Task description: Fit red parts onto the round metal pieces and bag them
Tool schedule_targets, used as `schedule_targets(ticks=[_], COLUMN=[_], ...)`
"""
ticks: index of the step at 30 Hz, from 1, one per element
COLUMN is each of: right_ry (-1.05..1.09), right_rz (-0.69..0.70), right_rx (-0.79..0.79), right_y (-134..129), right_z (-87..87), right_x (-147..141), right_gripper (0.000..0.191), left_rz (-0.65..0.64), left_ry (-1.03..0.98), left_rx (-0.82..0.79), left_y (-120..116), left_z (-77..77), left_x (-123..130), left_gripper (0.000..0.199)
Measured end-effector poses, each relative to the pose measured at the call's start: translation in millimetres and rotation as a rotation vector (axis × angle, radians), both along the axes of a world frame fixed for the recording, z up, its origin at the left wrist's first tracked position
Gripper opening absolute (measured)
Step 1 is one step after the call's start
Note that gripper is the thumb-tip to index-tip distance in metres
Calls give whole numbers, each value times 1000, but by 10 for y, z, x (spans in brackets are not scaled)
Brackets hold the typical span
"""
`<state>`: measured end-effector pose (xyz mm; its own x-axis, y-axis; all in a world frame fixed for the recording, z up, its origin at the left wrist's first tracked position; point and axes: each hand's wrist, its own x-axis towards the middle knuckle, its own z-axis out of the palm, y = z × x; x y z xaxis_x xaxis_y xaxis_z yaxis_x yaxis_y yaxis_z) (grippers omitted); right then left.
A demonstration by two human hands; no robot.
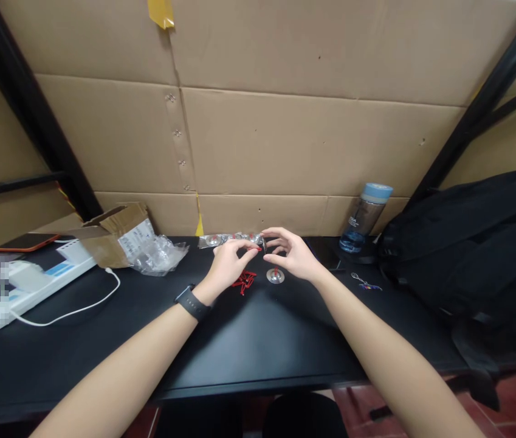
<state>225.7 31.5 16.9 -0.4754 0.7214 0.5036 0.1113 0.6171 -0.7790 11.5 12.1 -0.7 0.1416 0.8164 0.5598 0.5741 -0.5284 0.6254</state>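
Note:
Between thumb and forefinger my left hand (230, 265) pinches a small red piece (258, 249). Facing it, my right hand (292, 254) grips a thin metal disc (264, 244), seen nearly edge-on, beside the red piece. Just below my right fingers a round silver disc (275, 276) with a red piece at its middle lies on the black table. A heap of red pieces (244, 282) lies near my left hand, partly behind it. Behind both hands is a row of discs in clear plastic wrap (214, 240), also with red parts.
An open cardboard box (116, 237) and crumpled clear plastic (160, 255) stand at the left, near a white power strip (66, 268) with a cable. At the right are a bottle (364, 219), a small charm (366, 283) and a black backpack (476, 243).

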Motion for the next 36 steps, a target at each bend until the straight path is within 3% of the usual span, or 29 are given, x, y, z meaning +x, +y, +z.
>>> schedule_targets(ticks=[14, 36], right_ry=[23, 46], right_rz=[-56, -96], right_rx=[63, 47], right_y=[-124, -125], right_z=[-21, -94], right_x=[-156, -227], right_gripper=[50, 48], left_rz=[182, 231], left_ry=[138, 214], left_rx=[141, 175], left_y=[-168, -199], left_z=[101, 91], left_x=[84, 107], left_gripper=[13, 11])
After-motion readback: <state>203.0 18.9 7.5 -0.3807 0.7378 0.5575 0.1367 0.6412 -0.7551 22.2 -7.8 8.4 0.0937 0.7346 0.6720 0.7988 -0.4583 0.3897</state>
